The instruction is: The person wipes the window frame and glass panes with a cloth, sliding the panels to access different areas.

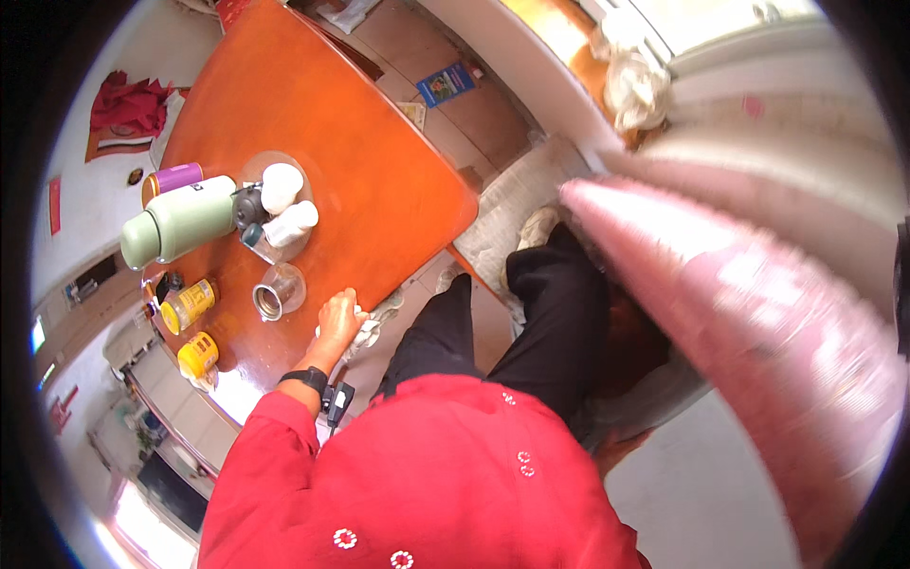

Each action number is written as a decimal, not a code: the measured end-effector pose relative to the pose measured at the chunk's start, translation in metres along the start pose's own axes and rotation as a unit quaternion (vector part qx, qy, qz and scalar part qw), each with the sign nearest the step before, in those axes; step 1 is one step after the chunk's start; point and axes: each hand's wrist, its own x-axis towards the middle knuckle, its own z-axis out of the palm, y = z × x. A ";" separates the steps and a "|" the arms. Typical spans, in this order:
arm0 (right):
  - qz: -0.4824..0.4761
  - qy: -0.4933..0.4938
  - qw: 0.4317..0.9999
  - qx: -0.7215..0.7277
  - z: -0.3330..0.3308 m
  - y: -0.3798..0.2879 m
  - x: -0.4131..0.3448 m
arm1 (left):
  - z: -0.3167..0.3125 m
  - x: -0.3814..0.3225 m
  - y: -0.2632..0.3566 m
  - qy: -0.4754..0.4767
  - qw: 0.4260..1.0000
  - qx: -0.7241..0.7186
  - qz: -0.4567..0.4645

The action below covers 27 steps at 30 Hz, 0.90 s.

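At the near edge of an orange-brown wooden table (384, 163), my left hand (340, 321) is closed on a crumpled pale cloth (370, 331). Part of the cloth hangs past the edge. A black band circles that wrist. Closest to this hand on the tabletop is a clear glass jar or cup (288, 288) with a metallic rim. Low on the right, what looks like my right hand (622, 448) shows partly beside a grey, seat-like surface (654, 405). My red top hides most of it, and its fingers cannot be made out.
A round clear tray (302, 171) holds white cups and a dark teapot (250, 206). Beside it stand a pale green flask (188, 217), a purple canister (178, 176) and yellow-labelled jars (197, 354). A blurred pink patterned fabric item (768, 306) crosses the right side. A blue booklet (446, 84) lies beyond the table.
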 end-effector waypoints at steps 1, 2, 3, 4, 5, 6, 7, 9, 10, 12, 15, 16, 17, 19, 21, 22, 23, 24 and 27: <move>0.022 -0.034 0.994 0.104 0.001 0.012 0.001 | 0.010 0.003 0.002 0.015 1.000 0.002 -0.005; 0.040 -0.093 0.991 0.091 -0.004 0.004 0.005 | 0.021 0.006 -0.002 0.032 0.999 0.009 -0.011; 0.070 -0.163 0.983 0.041 -0.023 -0.001 0.001 | 0.020 -0.006 -0.001 0.039 0.999 0.019 -0.015; 0.087 -0.218 0.972 0.009 -0.032 -0.007 0.000 | 0.019 0.000 -0.003 0.046 0.999 0.017 -0.011; 0.090 -0.268 0.959 -0.022 -0.042 -0.012 0.004 | 0.015 -0.006 0.000 0.030 0.999 0.015 -0.024; 0.088 -0.312 0.944 -0.055 -0.053 -0.016 0.012 | 0.014 -0.005 0.004 0.019 0.999 0.011 -0.042; 0.090 -0.353 0.927 -0.086 -0.061 -0.021 0.017 | 0.012 -0.004 0.006 0.009 0.998 0.010 -0.055; 0.087 -0.411 0.897 -0.136 -0.075 -0.027 0.030 | 0.016 -0.008 0.007 0.008 0.998 0.006 -0.064; 0.084 -0.436 0.882 -0.160 -0.079 -0.030 0.038 | 0.018 -0.009 0.006 0.008 0.998 0.001 -0.066; 0.079 -0.470 0.857 -0.194 -0.082 -0.036 0.053 | 0.019 -0.008 0.009 0.011 0.997 -0.004 -0.078; 0.069 -0.513 0.821 -0.241 -0.086 -0.045 0.077 | 0.014 -0.008 0.014 0.018 0.995 -0.016 -0.092; 0.056 -0.523 0.810 -0.258 -0.089 -0.047 0.087 | 0.011 -0.007 0.016 0.018 0.995 -0.025 -0.100; 0.052 -0.533 0.800 -0.271 -0.091 -0.050 0.097 | 0.012 -0.002 0.013 0.029 0.994 -0.028 -0.100; 0.022 -0.546 0.784 -0.295 -0.100 -0.054 0.120 | 0.013 -0.003 0.014 0.046 0.993 -0.039 -0.101; -0.090 -0.537 0.779 -0.312 -0.105 -0.050 0.151 | 0.016 -0.002 0.015 0.033 0.989 -0.033 -0.144; -0.180 -0.526 0.784 -0.276 -0.108 -0.059 0.170 | 0.019 -0.004 0.013 0.024 0.986 -0.037 -0.161; -0.269 -0.511 0.781 -0.237 -0.105 -0.068 0.189 | 0.021 -0.005 0.014 0.015 0.983 -0.041 -0.178; -0.260 -0.511 0.788 -0.223 -0.104 -0.094 0.199 | 0.015 -0.005 0.020 -0.020 0.982 -0.043 -0.181; -0.231 -0.502 0.816 -0.170 -0.104 -0.216 0.210 | -0.023 0.004 0.039 -0.088 0.977 -0.063 -0.186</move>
